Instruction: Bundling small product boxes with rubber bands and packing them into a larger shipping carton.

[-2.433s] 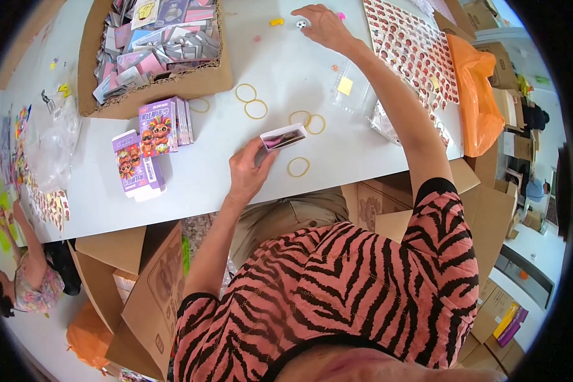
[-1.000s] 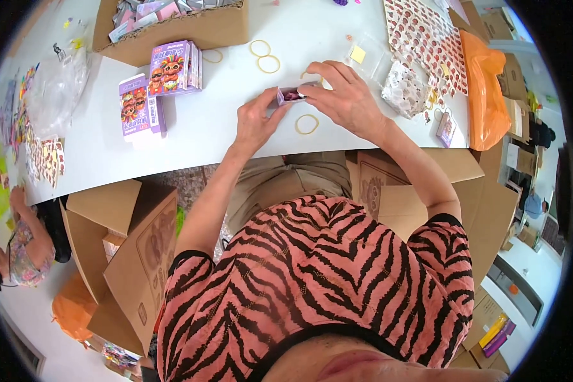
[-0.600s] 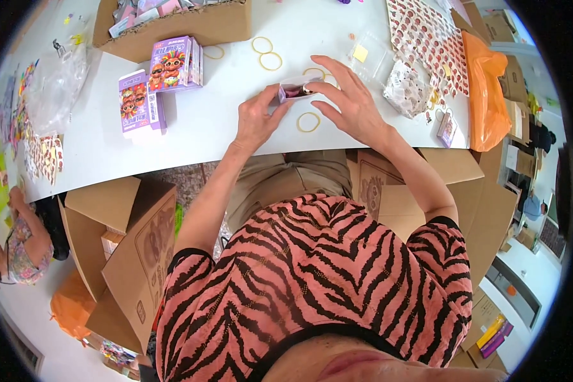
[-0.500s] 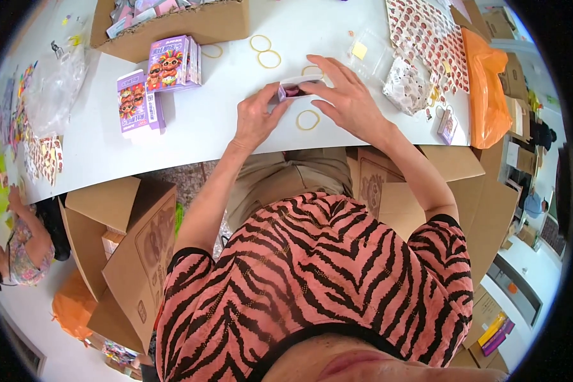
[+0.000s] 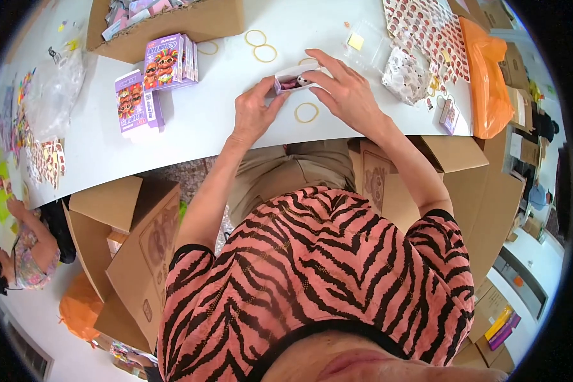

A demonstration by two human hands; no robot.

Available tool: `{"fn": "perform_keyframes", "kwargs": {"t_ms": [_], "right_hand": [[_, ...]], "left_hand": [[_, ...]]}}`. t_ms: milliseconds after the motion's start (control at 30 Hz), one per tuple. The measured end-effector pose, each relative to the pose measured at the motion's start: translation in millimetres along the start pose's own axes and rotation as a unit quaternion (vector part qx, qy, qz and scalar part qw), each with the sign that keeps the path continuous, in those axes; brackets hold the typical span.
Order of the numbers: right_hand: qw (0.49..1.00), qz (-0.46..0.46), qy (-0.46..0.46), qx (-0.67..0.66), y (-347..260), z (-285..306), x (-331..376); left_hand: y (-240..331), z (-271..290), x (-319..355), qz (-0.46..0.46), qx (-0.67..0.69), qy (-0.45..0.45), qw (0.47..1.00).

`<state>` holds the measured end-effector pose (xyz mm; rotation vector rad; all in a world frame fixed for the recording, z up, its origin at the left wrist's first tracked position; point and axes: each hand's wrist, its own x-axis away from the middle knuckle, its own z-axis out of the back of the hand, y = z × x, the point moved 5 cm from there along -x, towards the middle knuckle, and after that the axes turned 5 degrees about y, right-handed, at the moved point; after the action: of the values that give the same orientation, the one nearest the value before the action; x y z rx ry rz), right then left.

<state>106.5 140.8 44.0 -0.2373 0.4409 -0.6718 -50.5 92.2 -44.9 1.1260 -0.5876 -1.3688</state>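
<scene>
A small open-topped white and lilac box is in front of me over the table. Dark pinkish contents and a small white piece with dark spots show inside it. My left hand grips the box's left end between thumb and fingers. At the right end, my right hand is closed around the box, a fingertip at the white piece and the index finger raised. A yellow rubber band lies just below the box, and another is partly hidden behind the right fingers.
Purple printed boxes stand stacked at left, near a filled carton. More rubber bands lie beyond my hands. Rightward are clear plastic, a sticker sheet, an orange bag and a keychain box. A person sits far left.
The box has tilted, so its opening and the spotted white piece show more. My right fingers have shifted back a little from inside it. The whole view has shifted slightly.
</scene>
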Motion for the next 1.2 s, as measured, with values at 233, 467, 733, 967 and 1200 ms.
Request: {"fn": "perform_keyframes", "kwargs": {"t_ms": [233, 467, 733, 967, 1200], "right_hand": [[0.999, 0.015, -0.009, -0.04, -3, -15, 1], [0.931, -0.098, 0.133, -0.324, 6, 4, 31], [0.854, -0.203, 0.057, -0.475, -9, 13, 52], [0.777, -0.277, 0.007, -0.566, -21, 5, 83], [0.724, -0.317, -0.057, -0.611, -30, -2, 112]], "left_hand": [[-1, 0, -1, -0.018, 0.021, 0.018, 0.999], [31, 1, 9, 0.052, 0.133, -0.036, 0.989], [68, 4, 44, 0.112, 0.211, -0.055, 0.97], [94, 11, 75, 0.095, 0.172, -0.006, 0.98], [87, 7, 97, 0.194, 0.292, -0.07, 0.934]]}}
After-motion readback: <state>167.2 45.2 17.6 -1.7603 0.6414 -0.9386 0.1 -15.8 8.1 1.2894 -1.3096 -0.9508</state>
